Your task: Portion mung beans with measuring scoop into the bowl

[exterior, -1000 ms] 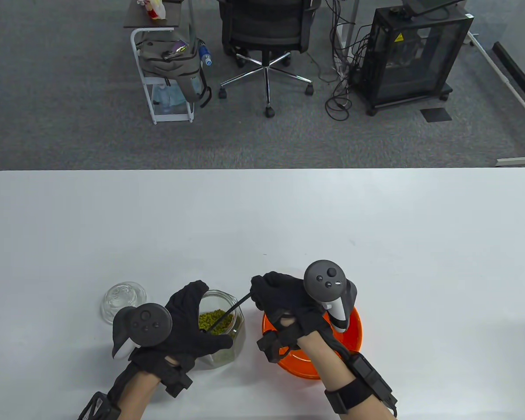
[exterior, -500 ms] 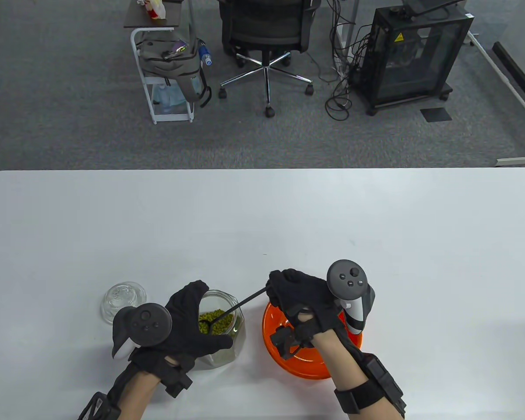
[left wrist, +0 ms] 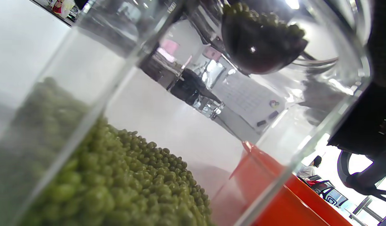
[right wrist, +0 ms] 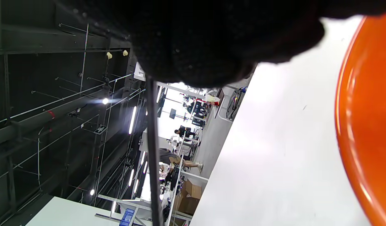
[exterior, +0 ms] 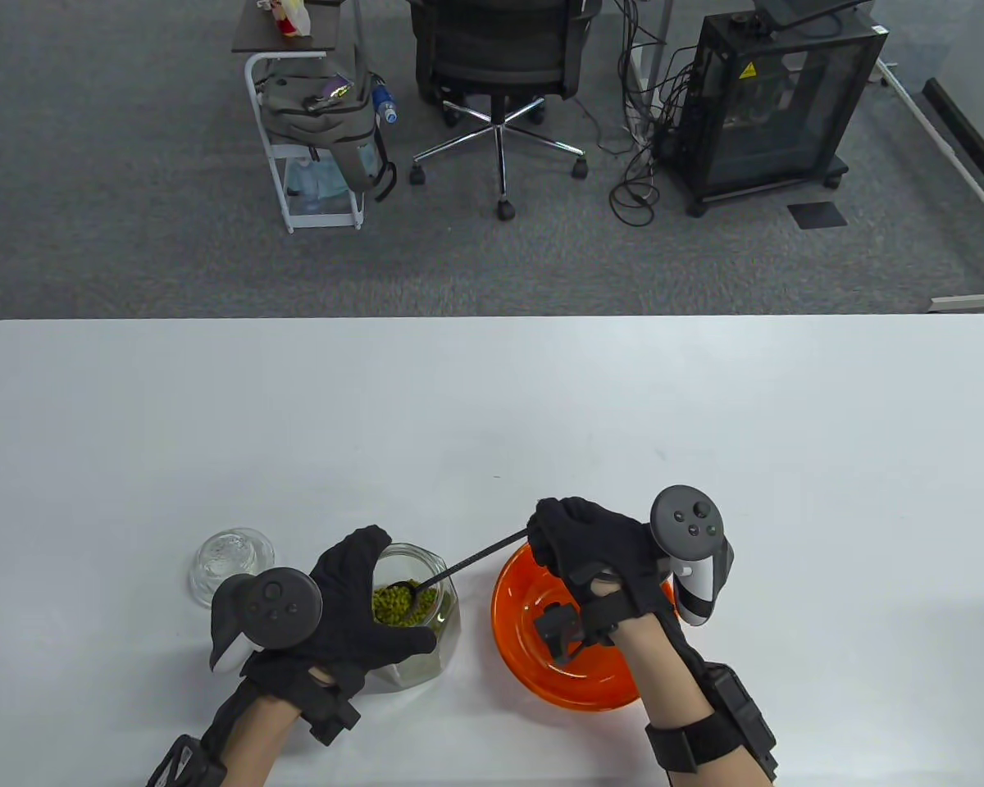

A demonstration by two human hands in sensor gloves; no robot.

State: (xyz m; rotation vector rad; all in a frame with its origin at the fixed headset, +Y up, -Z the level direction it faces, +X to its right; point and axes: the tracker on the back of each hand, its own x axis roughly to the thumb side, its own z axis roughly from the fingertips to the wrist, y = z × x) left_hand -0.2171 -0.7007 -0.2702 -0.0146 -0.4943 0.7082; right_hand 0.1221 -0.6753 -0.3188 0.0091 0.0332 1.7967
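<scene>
A clear glass jar [exterior: 439, 631] of green mung beans [exterior: 402, 605] stands near the table's front edge, and my left hand [exterior: 353, 607] grips it from the left. My right hand [exterior: 594, 549] holds the far end of a thin black measuring scoop [exterior: 467, 561] by its handle. The scoop's cup [left wrist: 258, 47], heaped with beans, hangs at the jar's mouth above the bean pile [left wrist: 133, 185]. An orange bowl [exterior: 517, 639] sits right of the jar, partly under my right wrist. In the right wrist view the handle [right wrist: 152, 150] runs down from my glove beside the bowl's rim [right wrist: 362, 119].
A clear glass lid [exterior: 231, 561] lies on the white table [exterior: 705, 410] left of the jar. Beyond the table's far edge stand an office chair [exterior: 498, 74], a small cart [exterior: 312, 123] and a black cabinet [exterior: 775, 98].
My right hand has drawn right and slightly up, pulling the scoop out of the beans; its cup now sits loaded at the jar's mouth. My left hand and the jar stayed put.
</scene>
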